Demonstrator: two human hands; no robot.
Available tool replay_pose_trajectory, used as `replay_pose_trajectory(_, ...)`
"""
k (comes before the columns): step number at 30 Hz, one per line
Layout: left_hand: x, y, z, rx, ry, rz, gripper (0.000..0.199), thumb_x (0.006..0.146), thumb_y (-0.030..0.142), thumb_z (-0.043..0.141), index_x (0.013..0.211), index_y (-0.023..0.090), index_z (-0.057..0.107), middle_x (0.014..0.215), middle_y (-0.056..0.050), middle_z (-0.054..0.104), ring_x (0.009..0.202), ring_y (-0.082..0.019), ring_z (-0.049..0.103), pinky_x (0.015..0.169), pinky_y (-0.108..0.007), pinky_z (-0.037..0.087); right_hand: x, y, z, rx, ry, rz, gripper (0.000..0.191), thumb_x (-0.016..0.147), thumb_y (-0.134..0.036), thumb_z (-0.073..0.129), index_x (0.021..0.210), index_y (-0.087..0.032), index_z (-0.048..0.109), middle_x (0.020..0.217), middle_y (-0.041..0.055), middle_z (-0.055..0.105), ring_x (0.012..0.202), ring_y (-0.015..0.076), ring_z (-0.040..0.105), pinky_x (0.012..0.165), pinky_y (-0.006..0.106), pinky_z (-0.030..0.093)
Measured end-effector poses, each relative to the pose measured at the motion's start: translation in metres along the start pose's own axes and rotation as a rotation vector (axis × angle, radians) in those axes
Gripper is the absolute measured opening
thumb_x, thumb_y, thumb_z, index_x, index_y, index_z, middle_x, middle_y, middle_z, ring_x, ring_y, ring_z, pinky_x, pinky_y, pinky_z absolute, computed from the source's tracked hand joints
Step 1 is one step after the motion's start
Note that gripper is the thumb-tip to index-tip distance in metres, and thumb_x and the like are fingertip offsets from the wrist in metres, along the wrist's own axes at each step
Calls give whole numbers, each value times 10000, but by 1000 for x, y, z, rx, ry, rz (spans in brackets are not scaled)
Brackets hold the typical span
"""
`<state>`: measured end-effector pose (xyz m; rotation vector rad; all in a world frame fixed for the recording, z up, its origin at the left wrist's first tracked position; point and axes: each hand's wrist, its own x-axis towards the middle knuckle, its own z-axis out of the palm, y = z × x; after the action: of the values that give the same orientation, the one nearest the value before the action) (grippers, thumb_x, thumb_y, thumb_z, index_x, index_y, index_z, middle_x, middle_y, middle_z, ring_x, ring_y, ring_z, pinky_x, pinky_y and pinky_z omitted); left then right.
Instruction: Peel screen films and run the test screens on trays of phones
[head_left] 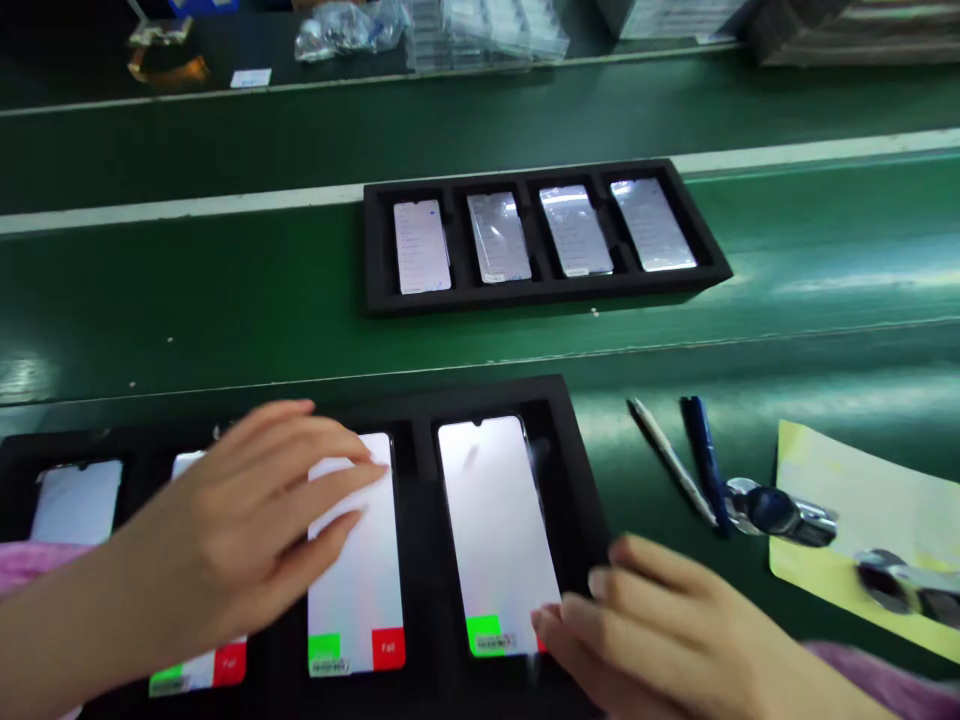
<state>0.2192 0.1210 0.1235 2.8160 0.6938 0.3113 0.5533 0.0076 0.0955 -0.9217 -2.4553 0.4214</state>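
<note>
My left hand hovers over the middle phones of the near black foam tray, its fingers apart and nothing held. Beneath its fingertips a smartphone shows a white screen with a green block and a red "Fail" block at the bottom. To its right lies another smartphone with the same kind of screen. My right hand is at that phone's lower right corner, covering most of its red block, fingers loosely bent and holding nothing visible. A partly covered phone and a greyer-screened phone lie further left.
Beyond, a second black tray holds several lit phones on the green bench. At right are a white pen, a blue pen, shiny metal-and-dark objects and yellow paper. Clear plastic trays sit at the back.
</note>
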Motion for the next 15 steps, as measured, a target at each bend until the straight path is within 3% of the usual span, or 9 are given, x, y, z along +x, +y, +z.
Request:
replay_pose_trajectory(2, -12, -12, -3, 153, -16, -154, 219, 986, 306, 596, 1168, 268, 713, 1187, -54, 673, 1103, -261, 633, 1044, -492, 486, 22, 12, 1, 117, 30, 51, 262, 1067, -130, 505, 895, -185, 695, 809, 13, 650, 677, 135, 541, 618, 330, 436)
replay_pose_trajectory(5, -26, -24, -4, 348, -111, -313, 340, 1028, 452, 480, 1072, 287, 774, 1213, -94, 652, 1064, -333, 612, 898, -542, 501, 49, 35, 10, 332, 201, 263, 140, 1026, -180, 622, 900, -210, 674, 885, 22, 625, 728, 125, 570, 616, 281, 463)
replay_pose_trajectory(9, -29, -23, 1, 396, -166, -383, 408, 1033, 510, 458, 1055, 259, 779, 1395, -111, 619, 1228, -385, 584, 997, -598, 483, 66, 50, 17, 641, 443, 552, 96, 972, -258, 709, 922, -227, 633, 830, -9, 586, 672, 117, 526, 547, 261, 426)
replay_pose_trajectory(15, -26, -20, 6, 367, -183, -363, 352, 1042, 418, 493, 1293, 293, 706, 1502, -133, 524, 1340, -419, 528, 1054, -656, 468, 59, 42, 16, 762, 578, 644, 152, 949, -319, 744, 929, -246, 612, 882, 12, 558, 754, 147, 544, 548, 276, 446)
